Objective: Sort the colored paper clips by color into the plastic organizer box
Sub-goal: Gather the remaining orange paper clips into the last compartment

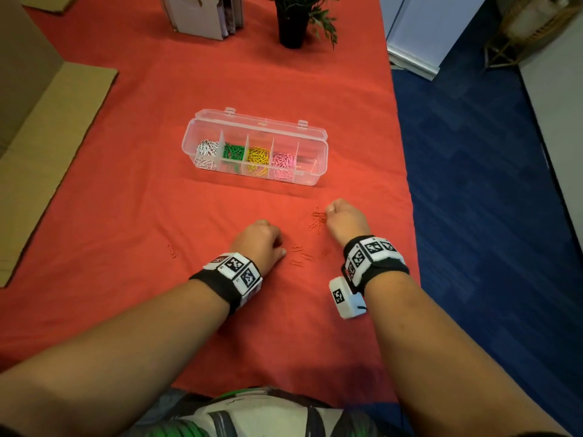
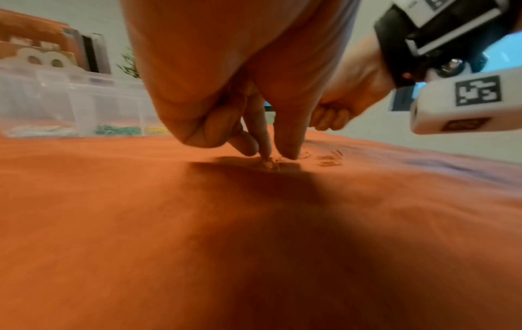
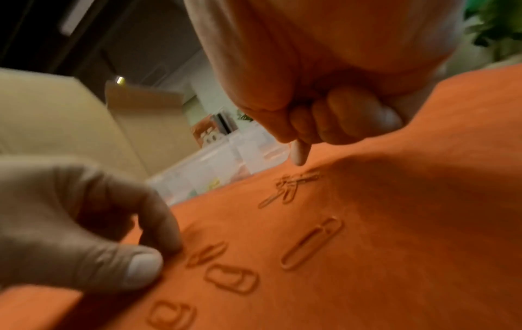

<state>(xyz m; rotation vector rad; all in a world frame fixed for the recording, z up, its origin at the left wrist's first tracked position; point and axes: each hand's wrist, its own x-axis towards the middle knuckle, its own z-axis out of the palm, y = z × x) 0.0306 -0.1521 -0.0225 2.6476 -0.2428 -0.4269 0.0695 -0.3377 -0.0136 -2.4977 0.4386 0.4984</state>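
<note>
The clear organizer box (image 1: 315, 159) stands open mid-table with white, green, yellow and pink clips in separate compartments. Red paper clips (image 1: 317, 219) lie clustered on the red cloth, with a few more (image 1: 299, 257) nearer me. My left hand (image 1: 282, 251) has its fingers curled, and thumb and forefinger (image 2: 288, 145) pinch a small red clip (image 2: 268, 164) against the cloth. My right hand (image 1: 329, 212) is a fist just right of the cluster. One of its fingertips (image 3: 299, 154) points down above the cluster (image 3: 293, 185), and I see nothing in the fist.
One stray red clip (image 1: 172, 250) lies far left on the cloth. Cardboard (image 1: 47, 137) covers the table's left side. A potted plant (image 1: 293, 23) and a book stand (image 1: 202, 14) stand at the back. The table's right edge drops to blue carpet (image 1: 489, 184).
</note>
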